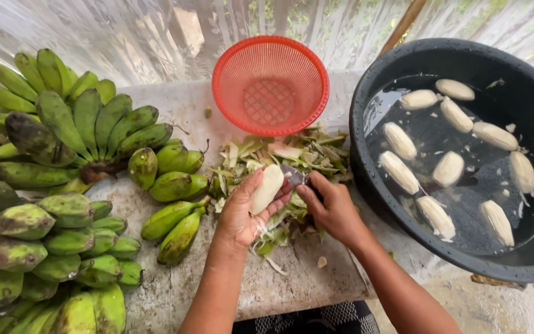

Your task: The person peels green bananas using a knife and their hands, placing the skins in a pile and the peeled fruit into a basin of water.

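Peeled banana (267,188) lies cupped in my left hand (242,213), fingers curled round it, over the heap of green peelings (279,162); my right hand (332,207) is closed on what looks like a small knife blade (293,175), its edge at the fruit; green banana bunches (63,185) crowd the slab at left; beyond sits a red basket (270,85); at right, a black basin (458,154) of water floats peeled bananas (449,168).

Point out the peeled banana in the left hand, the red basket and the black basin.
peeled banana (267,188), head view, mid-body.
red basket (230,62), head view, left rim.
black basin (366,179), head view, outer left wall.
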